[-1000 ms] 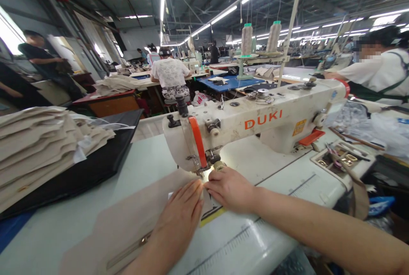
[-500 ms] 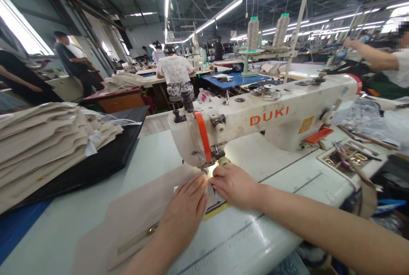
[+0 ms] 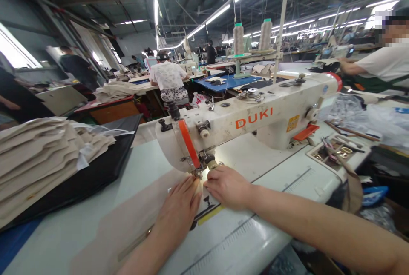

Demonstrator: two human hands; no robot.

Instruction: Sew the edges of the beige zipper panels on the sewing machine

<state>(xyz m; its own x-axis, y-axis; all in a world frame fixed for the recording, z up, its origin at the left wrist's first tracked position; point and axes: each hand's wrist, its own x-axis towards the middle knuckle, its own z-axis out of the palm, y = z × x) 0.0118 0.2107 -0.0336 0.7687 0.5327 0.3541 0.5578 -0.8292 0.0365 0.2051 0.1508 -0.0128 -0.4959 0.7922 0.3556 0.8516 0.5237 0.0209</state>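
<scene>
A thin beige fabric piece (image 3: pixel 128 211) lies on the bed of the white sewing machine (image 3: pixel 223 126), its front end under the presser foot (image 3: pixel 198 173). A slot with a small gold-coloured metal part shows near my left wrist. My left hand (image 3: pixel 180 202) rests flat on the fabric, fingers stretched toward the foot. Just right of the needle area, my right hand (image 3: pixel 228 187) has its fingers pressed together at the fabric's edge. The fingertips cover the spot they pinch. The machine's lamp lights this area.
Stacked beige fabric pieces (image 3: pixel 41 160) lie on a black sheet (image 3: pixel 105 173) to the left. A tray of small tools and metal parts (image 3: pixel 338 151) sits at right, near clear plastic bags (image 3: pixel 345 109). Thread cones (image 3: pixel 238 41) stand behind the machine. Other people work around.
The view has shifted slightly, so the machine appears farther left. Both hands stay close to the presser foot. More of the machine plate shows between them. A co-worker at right has lowered an arm.
</scene>
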